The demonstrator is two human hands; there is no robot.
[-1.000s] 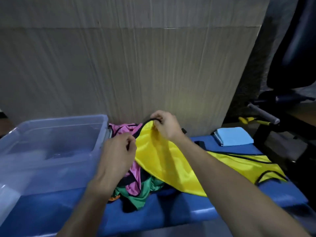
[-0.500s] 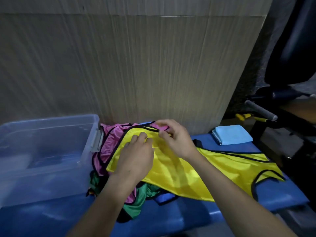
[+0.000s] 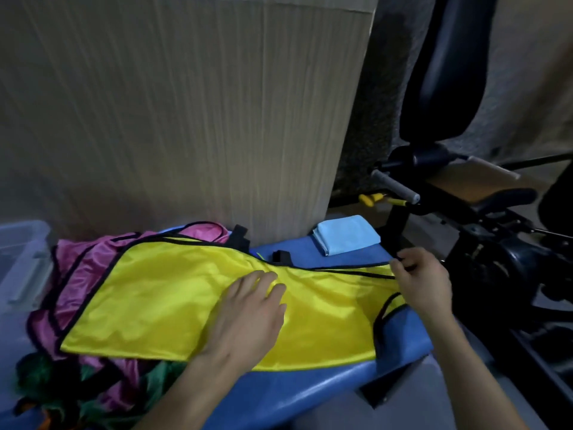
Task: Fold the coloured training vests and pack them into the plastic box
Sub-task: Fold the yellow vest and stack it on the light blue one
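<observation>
Cropping the plastic box [image 3: 21,262] at the bench's [image 3: 297,389] left end, the frame shows pink vest [image 3: 74,274] half hidden under yellow vest [image 3: 173,299]; left hand [image 3: 248,318] presses flat, right hand [image 3: 423,282] pinches its strap at the right edge.

Vest [image 3: 173,293] spread on bench [image 3: 297,395], its left part over vest pile [image 3: 77,361], box [image 3: 21,268] left of pile, cloth [image 3: 345,235] behind vest, cardboard [image 3: 186,119] behind bench, left hand [image 3: 248,318] on vest, right hand [image 3: 423,280] at its right end
</observation>
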